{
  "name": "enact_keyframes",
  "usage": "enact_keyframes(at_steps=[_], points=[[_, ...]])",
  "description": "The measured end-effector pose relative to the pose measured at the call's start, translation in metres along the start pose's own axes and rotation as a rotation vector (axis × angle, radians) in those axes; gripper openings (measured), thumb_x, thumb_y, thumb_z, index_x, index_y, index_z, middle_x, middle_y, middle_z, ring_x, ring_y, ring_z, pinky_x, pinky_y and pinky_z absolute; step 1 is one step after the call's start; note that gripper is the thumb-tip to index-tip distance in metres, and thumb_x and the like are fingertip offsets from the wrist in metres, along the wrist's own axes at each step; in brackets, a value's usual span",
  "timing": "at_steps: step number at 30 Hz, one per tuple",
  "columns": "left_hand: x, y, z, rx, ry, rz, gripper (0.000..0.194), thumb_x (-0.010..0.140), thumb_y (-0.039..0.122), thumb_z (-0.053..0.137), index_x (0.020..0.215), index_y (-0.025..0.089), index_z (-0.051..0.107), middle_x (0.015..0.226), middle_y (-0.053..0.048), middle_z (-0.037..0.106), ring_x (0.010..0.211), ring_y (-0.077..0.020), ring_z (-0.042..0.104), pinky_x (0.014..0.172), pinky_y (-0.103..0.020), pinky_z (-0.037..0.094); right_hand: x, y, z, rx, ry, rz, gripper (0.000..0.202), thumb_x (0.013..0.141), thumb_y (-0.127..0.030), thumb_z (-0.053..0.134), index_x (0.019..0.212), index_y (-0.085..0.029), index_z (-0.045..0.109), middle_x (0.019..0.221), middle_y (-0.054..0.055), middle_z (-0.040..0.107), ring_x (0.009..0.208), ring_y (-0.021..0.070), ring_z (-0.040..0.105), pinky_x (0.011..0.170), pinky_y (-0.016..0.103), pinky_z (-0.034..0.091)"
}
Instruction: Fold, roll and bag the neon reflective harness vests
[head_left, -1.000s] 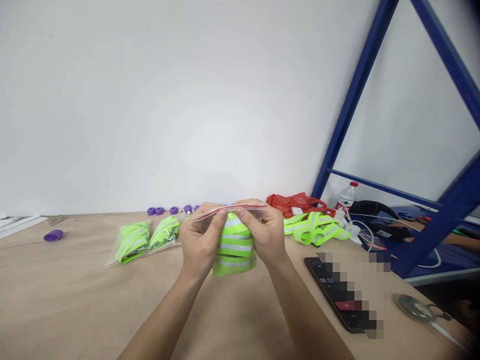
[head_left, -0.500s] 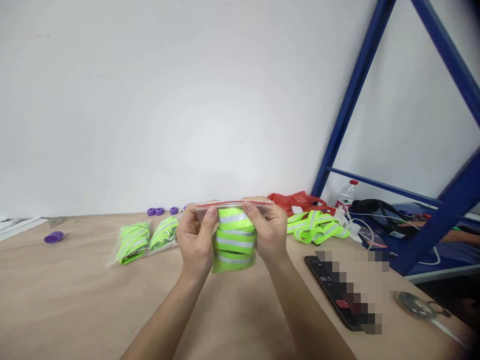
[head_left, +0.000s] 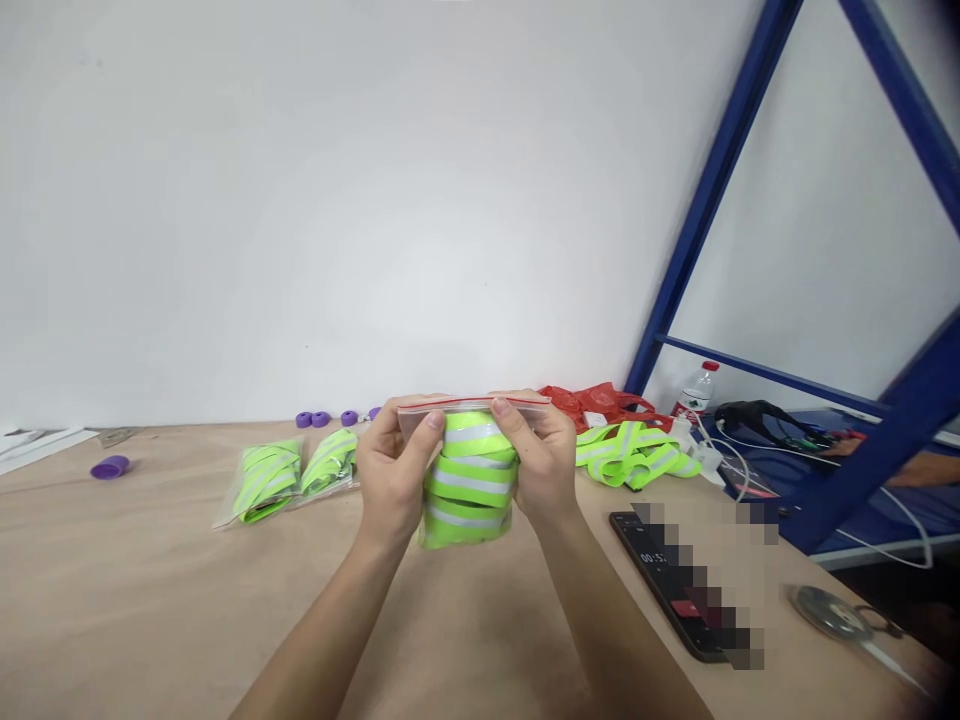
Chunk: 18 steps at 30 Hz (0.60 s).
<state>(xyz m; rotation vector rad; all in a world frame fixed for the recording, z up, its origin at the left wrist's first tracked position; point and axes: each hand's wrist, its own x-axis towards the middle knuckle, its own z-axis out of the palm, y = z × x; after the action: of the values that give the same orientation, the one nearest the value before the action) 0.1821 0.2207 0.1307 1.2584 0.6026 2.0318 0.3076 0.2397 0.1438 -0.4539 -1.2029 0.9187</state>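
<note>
A clear zip bag (head_left: 480,405) with a red strip along its top edge is held up in front of me. Inside it lies a folded neon-green reflective strap (head_left: 471,480) with silver-grey stripes. My left hand (head_left: 397,460) pinches the bag's upper left side, thumb in front and fingers behind. On the upper right, my right hand (head_left: 541,450) grips the same edge, its thumb near the red line. The fingers behind the bag are mostly hidden.
Two bagged green straps (head_left: 268,480) lie on the table at left. Loose green straps (head_left: 637,453) and a red plastic bag (head_left: 600,402) sit at right, near a bottle (head_left: 696,390) and blue frame (head_left: 720,190). A phone (head_left: 667,590) lies front right; a purple cup (head_left: 110,467) lies left.
Both hands still hold the bag by its top edge. The right thumb has shifted slightly along the red strip, and the bag sits a touch further right.
</note>
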Motion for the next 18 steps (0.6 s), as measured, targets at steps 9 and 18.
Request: enact_keyframes(at_steps=[9, 18], points=[[0.001, 0.003, -0.004, 0.098, -0.011, -0.046, 0.018, 0.080, 0.034, 0.080, 0.086, 0.017, 0.077, 0.081, -0.004, 0.075, 0.073, -0.0165, 0.067, 0.064, -0.023, 0.053, 0.001, -0.004, 0.000, 0.039, -0.165, 0.099, 0.014, 0.075, -0.032, 0.082, 0.083, -0.022, 0.076, 0.080, 0.001, 0.073, 0.073, 0.0152, 0.063, 0.067, 0.026, 0.049], [0.002, 0.003, -0.007, 0.097, -0.062, -0.031, 0.014, 0.083, 0.032, 0.078, 0.088, 0.019, 0.078, 0.082, -0.003, 0.075, 0.073, -0.0149, 0.066, 0.065, -0.022, 0.053, -0.001, -0.012, 0.003, -0.062, -0.146, 0.049, 0.011, 0.077, -0.030, 0.078, 0.077, -0.020, 0.074, 0.077, 0.000, 0.070, 0.070, 0.0141, 0.060, 0.065, 0.026, 0.047]])
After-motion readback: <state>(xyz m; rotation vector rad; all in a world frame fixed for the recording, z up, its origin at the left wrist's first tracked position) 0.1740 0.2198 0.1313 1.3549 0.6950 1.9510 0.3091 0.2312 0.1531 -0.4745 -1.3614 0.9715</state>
